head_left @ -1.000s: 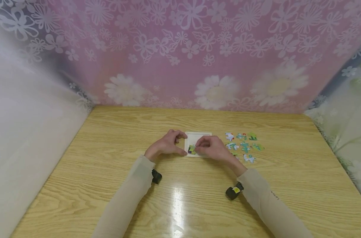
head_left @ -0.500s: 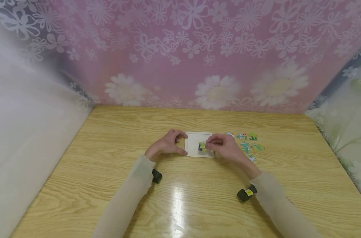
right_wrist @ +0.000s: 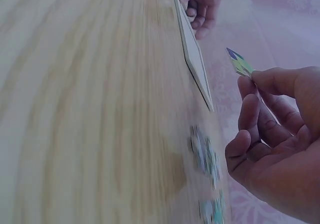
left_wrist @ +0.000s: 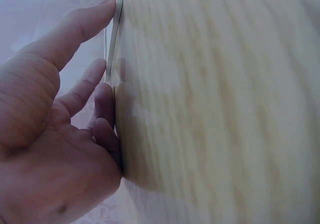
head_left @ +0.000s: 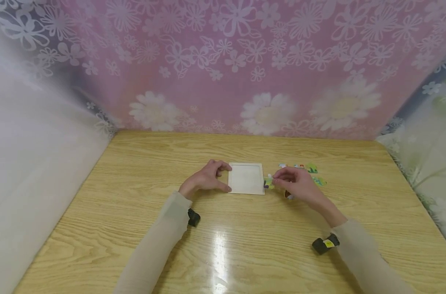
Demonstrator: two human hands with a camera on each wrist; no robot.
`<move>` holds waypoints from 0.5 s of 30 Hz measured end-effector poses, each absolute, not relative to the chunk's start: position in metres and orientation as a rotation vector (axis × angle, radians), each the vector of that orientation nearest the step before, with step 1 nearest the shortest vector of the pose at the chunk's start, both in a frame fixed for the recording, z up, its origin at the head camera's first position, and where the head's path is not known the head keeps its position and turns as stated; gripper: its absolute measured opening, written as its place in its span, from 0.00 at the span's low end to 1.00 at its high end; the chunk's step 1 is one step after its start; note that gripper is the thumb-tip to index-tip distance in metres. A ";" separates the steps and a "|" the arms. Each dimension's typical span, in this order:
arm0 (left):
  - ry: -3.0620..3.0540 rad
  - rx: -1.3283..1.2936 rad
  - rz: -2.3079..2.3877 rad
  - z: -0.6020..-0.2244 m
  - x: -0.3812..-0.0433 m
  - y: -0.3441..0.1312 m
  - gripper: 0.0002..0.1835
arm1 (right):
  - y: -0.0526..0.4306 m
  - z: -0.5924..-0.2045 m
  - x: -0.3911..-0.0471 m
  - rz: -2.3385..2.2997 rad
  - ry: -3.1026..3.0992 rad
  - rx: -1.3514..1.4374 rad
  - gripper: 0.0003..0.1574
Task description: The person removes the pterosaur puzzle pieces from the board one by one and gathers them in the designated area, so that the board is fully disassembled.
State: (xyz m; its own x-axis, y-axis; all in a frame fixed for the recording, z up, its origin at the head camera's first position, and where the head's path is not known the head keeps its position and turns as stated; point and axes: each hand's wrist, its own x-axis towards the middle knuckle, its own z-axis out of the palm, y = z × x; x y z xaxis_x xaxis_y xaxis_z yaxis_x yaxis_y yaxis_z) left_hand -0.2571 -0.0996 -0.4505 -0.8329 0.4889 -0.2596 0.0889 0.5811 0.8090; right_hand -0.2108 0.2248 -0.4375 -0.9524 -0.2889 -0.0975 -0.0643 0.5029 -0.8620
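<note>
In the head view my right hand [head_left: 300,185] pinches a green and purple jigsaw piece [head_left: 268,182] between thumb and fingertips. The piece is just past the right edge of a square white puzzle tray [head_left: 246,179], whose inside shows bare. In the right wrist view the same piece [right_wrist: 240,63] is raised above the table, tilted. My left hand [head_left: 209,177] rests at the tray's left side, thumb at the near corner and index finger at the far corner. From the left wrist, the thumb [left_wrist: 75,31] lies extended against the tray's rim [left_wrist: 119,13].
Several loose jigsaw pieces [head_left: 312,168] lie right of the tray, partly hidden behind my right hand. The wooden table [head_left: 134,183] meets a pink flowered curtain [head_left: 215,81] at the back, with pale cloth [head_left: 32,143] along the left side.
My right hand has lifted the green and purple piece from the tray's lower left and carried it right, past the tray's edge. The left hand stays put.
</note>
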 end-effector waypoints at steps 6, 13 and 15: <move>2.342 0.472 1.175 -0.449 -0.256 -0.099 0.33 | 0.244 -0.438 -0.204 -1.417 2.564 -0.290 0.17; 2.346 0.470 1.182 -0.451 -0.257 -0.099 0.33 | 0.263 -0.435 -0.196 -1.378 2.621 -0.289 0.16; 2.345 0.467 1.186 -0.450 -0.257 -0.099 0.33 | 0.269 -0.434 -0.193 -1.369 2.629 -0.286 0.16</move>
